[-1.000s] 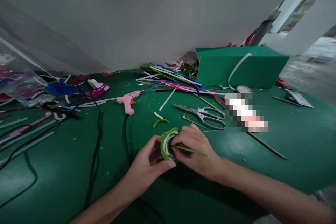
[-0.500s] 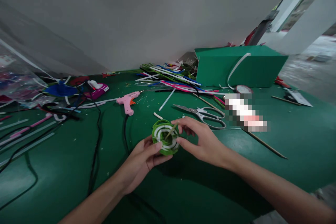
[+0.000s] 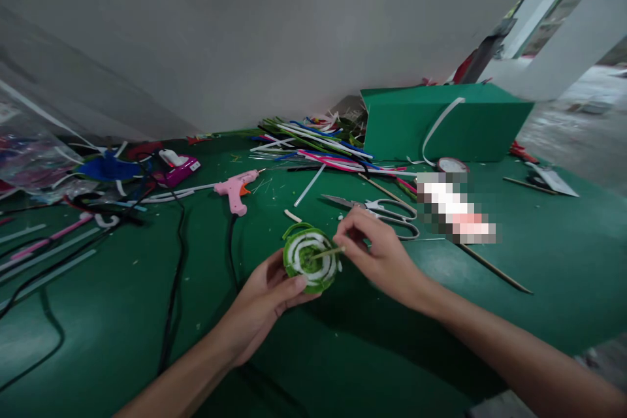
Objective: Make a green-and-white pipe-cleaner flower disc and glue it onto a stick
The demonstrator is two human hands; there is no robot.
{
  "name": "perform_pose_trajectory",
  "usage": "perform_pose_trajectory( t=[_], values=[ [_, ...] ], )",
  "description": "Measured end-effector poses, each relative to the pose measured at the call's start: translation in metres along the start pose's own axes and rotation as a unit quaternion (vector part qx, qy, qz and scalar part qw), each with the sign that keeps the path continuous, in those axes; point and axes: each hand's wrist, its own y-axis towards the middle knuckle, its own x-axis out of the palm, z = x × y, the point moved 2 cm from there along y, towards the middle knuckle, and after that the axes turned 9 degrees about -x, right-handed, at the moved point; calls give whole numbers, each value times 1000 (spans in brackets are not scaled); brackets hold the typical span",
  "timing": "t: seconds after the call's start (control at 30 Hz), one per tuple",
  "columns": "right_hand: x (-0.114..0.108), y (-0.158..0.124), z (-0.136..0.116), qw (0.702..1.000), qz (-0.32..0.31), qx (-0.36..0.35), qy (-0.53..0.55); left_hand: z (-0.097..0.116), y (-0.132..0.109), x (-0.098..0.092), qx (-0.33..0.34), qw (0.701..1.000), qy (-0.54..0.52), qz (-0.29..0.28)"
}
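Note:
My left hand (image 3: 274,290) holds a round green and white coil (image 3: 300,269) between thumb and fingers, its spiral face turned up. A thin, pale stick (image 3: 327,253) rises from the coil's centre and leans to the right. My right hand (image 3: 375,248) is at the stick's outer end, thumb and forefinger pinched together; whether they grip the stick or some thin strand is too small to make out. Behind that hand lie scissors (image 3: 386,209), partly covered by it. A short white piece (image 3: 292,216) rests just beyond the coil.
A pink glue gun (image 3: 235,191) with a black cable lies left of centre. Behind are a pile of coloured stems (image 3: 313,137) and a green box (image 3: 450,124). A tape roll (image 3: 451,166) and a long stick (image 3: 497,270) lie right; cables and plastic bags left.
My right hand has drawn slightly right, away from the coil's face. The stick now leans lower to the right, and the coil's face is less covered.

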Motion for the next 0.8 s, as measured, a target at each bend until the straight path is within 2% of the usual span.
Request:
perform_pose_trajectory(
  t=[0.1,0.17,0.27,0.33,0.37,0.4,0.43,0.5,0.57,0.6,0.63,0.7,0.8],
  values=[
    [-11,6,9,988,68,89,105,3,3,-4,46,997,43,54],
    [-20,8,20,963,143,122,192,6,4,-7,103,984,95,107],
    [-35,9,36,922,266,130,251,11,4,-12,167,956,173,167],
    [-42,11,40,916,303,116,236,11,3,-14,186,944,199,188],
    [-43,11,39,923,299,106,217,11,3,-14,191,941,205,192],
    [-42,12,35,937,270,97,199,11,3,-14,195,938,210,193],
    [-38,13,30,955,215,93,183,10,3,-14,200,936,215,193],
    [-23,11,17,976,19,112,185,8,3,-13,209,931,231,192],
    [-5,4,5,947,-156,158,232,7,3,-12,213,925,248,192],
    [3,0,2,927,-203,183,257,6,3,-12,217,923,255,192],
    [9,-3,0,911,-226,203,280,6,4,-11,219,920,262,191],
    [17,-7,0,892,-228,232,315,6,5,-11,225,918,269,184],
    [17,-7,4,900,-164,236,329,7,7,-10,239,927,241,158]
  ],
)
